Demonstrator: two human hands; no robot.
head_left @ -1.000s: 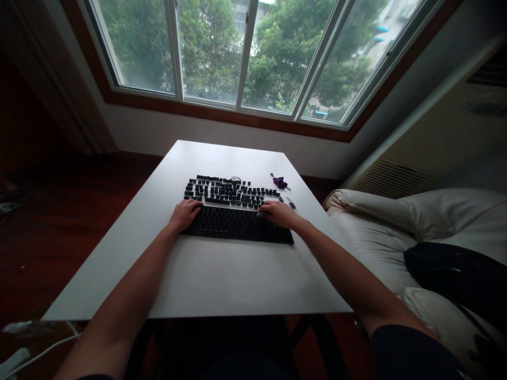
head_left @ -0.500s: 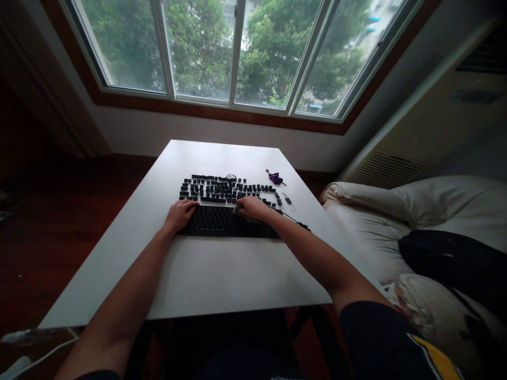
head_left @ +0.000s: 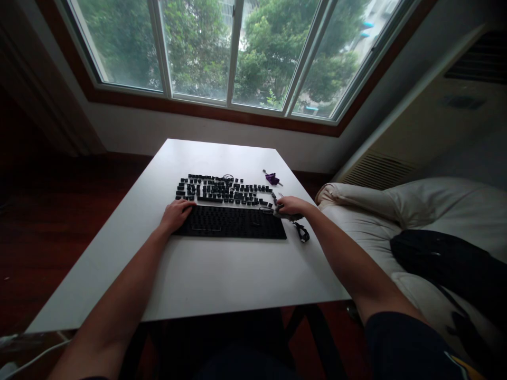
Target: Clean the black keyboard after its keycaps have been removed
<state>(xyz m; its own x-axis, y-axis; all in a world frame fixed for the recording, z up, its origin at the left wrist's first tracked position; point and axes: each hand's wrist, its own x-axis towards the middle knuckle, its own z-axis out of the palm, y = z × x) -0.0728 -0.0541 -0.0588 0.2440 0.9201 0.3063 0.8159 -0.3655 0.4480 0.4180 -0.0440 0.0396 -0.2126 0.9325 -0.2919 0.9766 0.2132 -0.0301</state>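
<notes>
A black keyboard [head_left: 237,222] with its keycaps off lies flat on the white table [head_left: 222,269]. My left hand [head_left: 177,215] grips the keyboard's upper left corner, fingers bent over the edge. Just past its right end, my right hand [head_left: 292,205] is closed on a greyish cloth [head_left: 290,216], which is bunched and mostly hidden under the fingers. Behind the keyboard many loose black keycaps [head_left: 219,188] are spread in rough rows. A bundled black cable [head_left: 302,233] lies to the right, below my right hand.
A purple item [head_left: 272,178] with a thin stick lies at the table's back right. Beyond the right edge is a pale sofa [head_left: 356,211] with a dark bag [head_left: 447,258] on it. A window [head_left: 225,53] is in the wall behind.
My right hand has moved right with the cloth, from above the keyboard to beyond its right end. The cable bundle now shows more fully. My left hand stays on the keyboard's corner.
</notes>
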